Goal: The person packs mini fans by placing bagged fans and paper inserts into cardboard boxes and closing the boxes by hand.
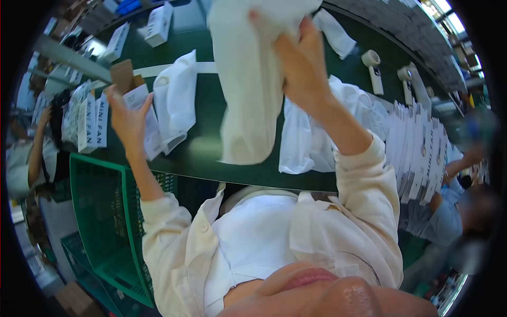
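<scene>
My right hand (306,68) is raised over the table, fingers closed on a long white pouch (248,100) that hangs down in front of me. What the pouch contains is hidden. On the left, my left hand (129,119) spans an open carton (138,98), thumb on one side and fingers on the other; brown flaps stand up at its far end. Just right of that carton lies a wrapped white package (176,98). Two closed boxes marked MINI FAN (92,124) stand beside my left hand.
More white pouches (306,137) and a stack of flat printed cartons (417,148) lie right. Tape rolls (372,59) rest at the back right. A green crate (100,211) stands below the table's left edge. Other people work at both sides.
</scene>
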A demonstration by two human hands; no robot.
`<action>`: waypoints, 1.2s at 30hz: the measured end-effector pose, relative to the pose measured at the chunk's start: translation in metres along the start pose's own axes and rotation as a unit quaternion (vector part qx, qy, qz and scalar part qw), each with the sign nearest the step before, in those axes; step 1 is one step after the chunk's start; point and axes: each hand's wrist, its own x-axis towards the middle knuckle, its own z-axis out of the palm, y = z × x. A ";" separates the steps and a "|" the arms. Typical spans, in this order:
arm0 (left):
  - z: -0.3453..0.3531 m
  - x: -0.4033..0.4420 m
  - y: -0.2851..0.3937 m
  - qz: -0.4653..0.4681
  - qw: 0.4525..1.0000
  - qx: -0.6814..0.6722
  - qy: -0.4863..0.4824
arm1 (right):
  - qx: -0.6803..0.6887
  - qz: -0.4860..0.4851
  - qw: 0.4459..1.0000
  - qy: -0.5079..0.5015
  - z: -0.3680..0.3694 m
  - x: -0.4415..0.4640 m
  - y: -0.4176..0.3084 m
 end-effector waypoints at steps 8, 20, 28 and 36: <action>0.027 -0.111 0.105 0.092 0.927 -0.361 -0.048 | 0.014 -0.214 0.977 0.016 0.011 0.028 -0.049; 0.044 -0.141 0.123 0.109 0.882 -0.453 -0.067 | -0.434 -0.145 0.849 -0.265 -0.040 -0.059 0.000; 0.045 -0.150 0.121 0.199 0.912 -0.349 -0.084 | -0.430 -0.113 0.865 -0.232 -0.045 -0.106 0.008; 0.038 -0.139 0.121 0.275 0.868 -0.397 -0.118 | -0.501 -0.094 0.860 0.002 -0.152 -0.131 -0.029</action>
